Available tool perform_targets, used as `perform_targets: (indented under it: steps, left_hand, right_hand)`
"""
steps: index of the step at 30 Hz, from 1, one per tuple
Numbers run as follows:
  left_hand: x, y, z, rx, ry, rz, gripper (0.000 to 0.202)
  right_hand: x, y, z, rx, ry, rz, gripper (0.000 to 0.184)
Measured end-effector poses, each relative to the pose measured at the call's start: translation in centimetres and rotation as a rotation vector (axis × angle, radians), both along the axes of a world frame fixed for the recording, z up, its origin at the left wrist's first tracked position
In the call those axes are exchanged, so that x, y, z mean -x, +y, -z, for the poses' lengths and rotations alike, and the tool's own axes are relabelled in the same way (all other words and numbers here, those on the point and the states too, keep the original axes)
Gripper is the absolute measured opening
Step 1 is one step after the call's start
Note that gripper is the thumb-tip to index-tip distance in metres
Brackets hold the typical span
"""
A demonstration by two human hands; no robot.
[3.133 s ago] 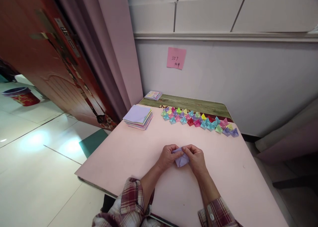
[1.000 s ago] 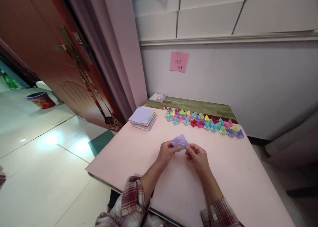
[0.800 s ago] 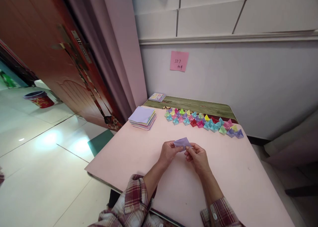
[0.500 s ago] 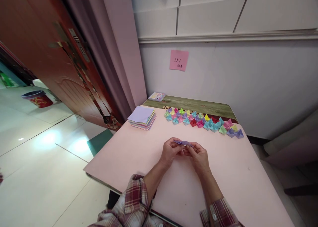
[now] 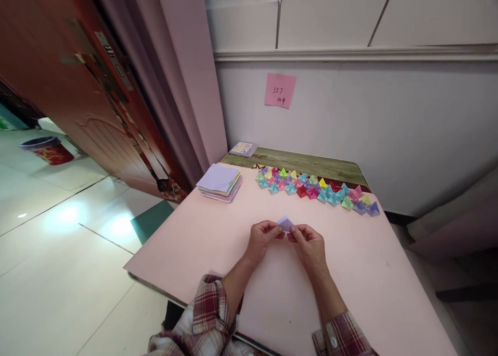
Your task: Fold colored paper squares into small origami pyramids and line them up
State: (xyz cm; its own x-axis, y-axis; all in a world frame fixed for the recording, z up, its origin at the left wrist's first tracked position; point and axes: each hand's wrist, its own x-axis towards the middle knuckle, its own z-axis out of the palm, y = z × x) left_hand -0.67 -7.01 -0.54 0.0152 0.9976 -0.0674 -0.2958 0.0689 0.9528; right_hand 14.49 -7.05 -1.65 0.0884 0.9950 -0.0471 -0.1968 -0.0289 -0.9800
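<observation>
A small folded piece of purple paper [image 5: 286, 223] is pinched between my two hands, above the middle of the table. My left hand [image 5: 265, 238] grips its left side with thumb and fingers. On the other side my right hand [image 5: 309, 243] holds the right corner the same way. The paper's upper part shows as a pointed, diamond-like shape; its lower edge is partly covered by my thumbs. Beyond my hands lie rows of folded paper pieces [image 5: 312, 192] in many colours. To the left is a stack of square paper sheets [image 5: 220, 179], purple on top.
The table has a pale pink cover [image 5: 187, 247] and a green wood-patterned far end [image 5: 311, 160]. A small printed pack [image 5: 244, 149] sits at its far left corner. A pink note [image 5: 280, 90] is stuck on the wall. A red bin [image 5: 52, 151] stands on the floor near the door [image 5: 97, 112].
The purple paper has turned from a flat, edge-on view to show its pointed face. My hands have shifted slightly around it, and the whole view has moved a little.
</observation>
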Motion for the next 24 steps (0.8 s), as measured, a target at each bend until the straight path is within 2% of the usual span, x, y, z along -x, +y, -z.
perform_targets:
  steps: [2, 5, 7, 11, 16, 19, 24]
  left_hand:
    - [-0.1, 0.0, 0.0, 0.016, -0.032, -0.01, 0.033]
    - [-0.4, 0.0, 0.0, 0.02, -0.088, -0.03, 0.054]
    - [-0.4, 0.1, 0.0, 0.027, -0.098, -0.034, 0.06]
    - [-0.1, 0.2, 0.2, 0.011, -0.046, -0.034, 0.046]
    - [0.2, -0.1, 0.0, -0.001, -0.002, 0.089, 0.047]
    - [-0.2, -0.3, 0.0, 0.052, -0.057, 0.081, 0.048]
    - [-0.9, -0.5, 0.4, 0.116, -0.042, 0.098, 0.034]
  right_hand:
    - [0.3, 0.0, 0.0, 0.009, 0.017, 0.032, 0.036]
    - [0.5, 0.1, 0.0, 0.019, 0.031, 0.047, 0.044]
    - [0.4, 0.1, 0.1, 0.023, 0.023, 0.036, 0.049]
    - [0.2, 0.1, 0.1, 0.043, -0.011, -0.082, 0.048]
    - [0.1, -0.1, -0.3, 0.04, -0.041, -0.199, 0.036]
    - [0.1, -0.2, -0.3, 0.014, -0.034, -0.163, 0.035]
    - [-0.2, -0.1, 0.2, 0.001, -0.041, -0.073, 0.033]
